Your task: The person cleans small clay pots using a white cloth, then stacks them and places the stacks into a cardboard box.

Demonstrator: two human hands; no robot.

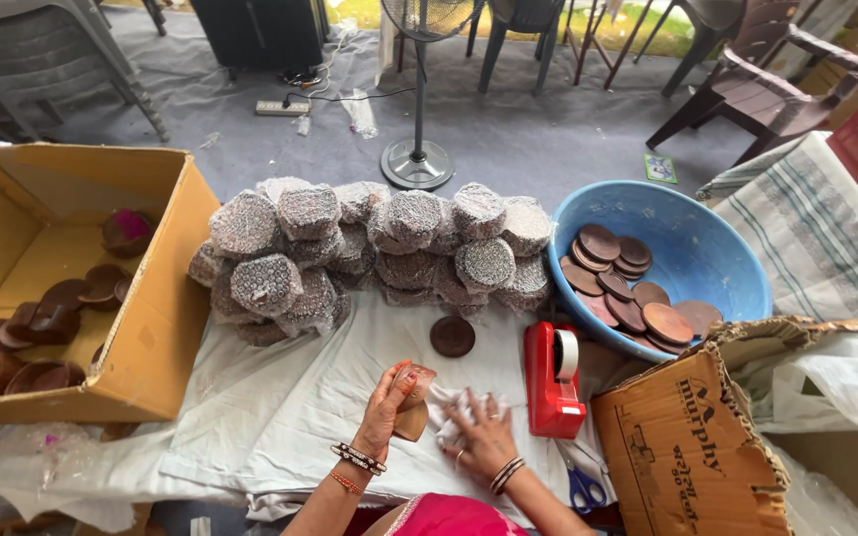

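Brown disc (412, 402) is sitting upright in my left hand (385, 412), the fingers curling round its edge and pinching it just above the white cloth (280, 407) that is covering the surface. My right hand (484, 437) is lying just beside it, fingers pressing down on a crumpled white wrapping sheet (459, 412) and partly gripping it. I am using the red tape dispenser (551, 380) as my landmark: both hands are working just to its left, and another single brown disc (452, 336) is lying flat up and to its left. Beyond that, a pile of wrapped bundles (369, 248) is stacking up. Above and right of the dispenser, a blue basin (707, 238) is holding more brown discs. Blue-handled scissors (583, 488) are lying just below it. Far to its left, an open cardboard box (166, 298) is holding dark brown pieces.
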